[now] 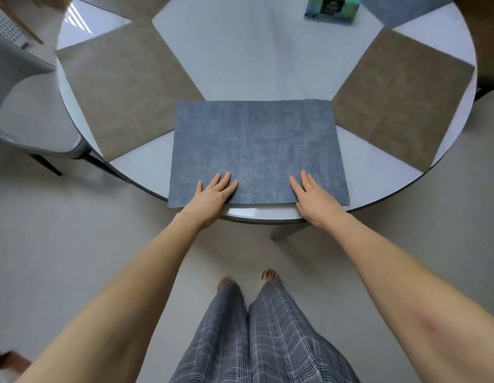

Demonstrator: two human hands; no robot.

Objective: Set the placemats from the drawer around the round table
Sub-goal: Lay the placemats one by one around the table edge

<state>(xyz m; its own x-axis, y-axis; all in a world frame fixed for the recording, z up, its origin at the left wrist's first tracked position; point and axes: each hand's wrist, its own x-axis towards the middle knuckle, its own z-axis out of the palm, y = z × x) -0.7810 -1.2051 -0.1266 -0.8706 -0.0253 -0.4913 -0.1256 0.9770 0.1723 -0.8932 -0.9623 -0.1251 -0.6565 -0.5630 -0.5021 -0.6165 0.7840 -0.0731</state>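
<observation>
A blue placemat [256,145] lies flat on the near side of the round white table [248,59], its front edge just over the rim. My left hand [212,194] rests flat on its near left part, fingers straight. My right hand [314,197] presses flat on its near right part. A brown placemat [124,87] lies to the left and another brown placemat [400,100] to the right. A second blue placemat [406,9] shows at the far right, and part of a further brown placemat [124,6] at the far left.
A teal tissue box [332,8] stands on the far part of the table. A grey chair [27,111] is tucked at the table's left. A table leg [287,230] shows under the near rim. My feet stand on pale floor tiles.
</observation>
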